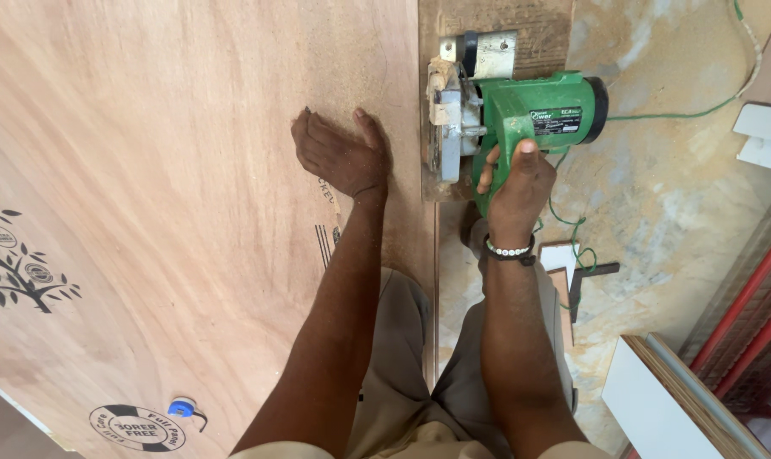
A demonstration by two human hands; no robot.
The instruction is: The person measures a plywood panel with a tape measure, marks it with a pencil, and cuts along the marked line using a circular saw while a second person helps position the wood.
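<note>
Green saw within right fingers

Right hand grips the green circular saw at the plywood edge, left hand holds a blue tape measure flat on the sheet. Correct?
Not quite. The left hand holds nothing: it lies flat, palm down, on the plywood sheet. The small blue object sits apart, near the sheet's lower edge. The right hand does grip the green circular saw at the edge. The head view shows this.

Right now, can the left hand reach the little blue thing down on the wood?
Probably yes: the left hand rests flat on the plywood sheet, and nothing lies between it and the blue thing.
</note>
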